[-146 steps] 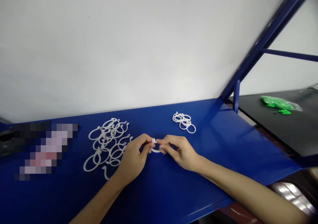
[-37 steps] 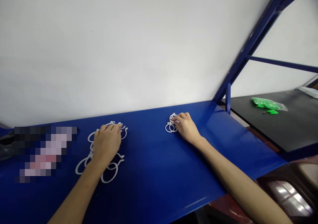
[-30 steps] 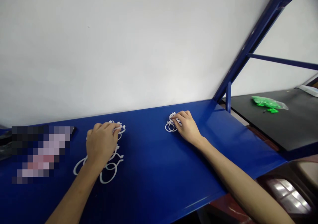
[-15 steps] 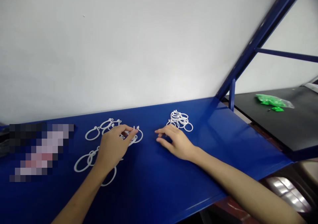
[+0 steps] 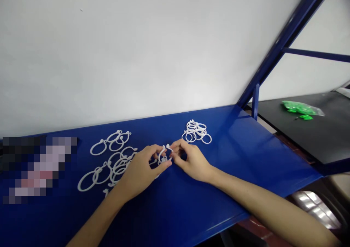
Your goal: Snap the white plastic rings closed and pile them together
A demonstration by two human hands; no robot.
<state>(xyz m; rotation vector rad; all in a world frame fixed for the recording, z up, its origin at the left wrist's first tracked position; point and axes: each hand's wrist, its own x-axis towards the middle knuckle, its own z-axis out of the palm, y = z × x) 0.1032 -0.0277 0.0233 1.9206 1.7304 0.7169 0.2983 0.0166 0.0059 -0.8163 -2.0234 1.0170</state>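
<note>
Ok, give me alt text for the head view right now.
Left hand and right hand hold an open white ring over a blue table. A larger cluster of white rings lies to the left, a smaller cluster beyond the right hand.

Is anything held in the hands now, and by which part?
An open white ring: the left hand grips its left side, the right hand its right side.

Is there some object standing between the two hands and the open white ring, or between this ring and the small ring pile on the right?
Nothing visible separates the left hand or right hand from the open white ring; both touch it. Toward the small ring pile, only the right hand's fingers stand in the way.
</note>
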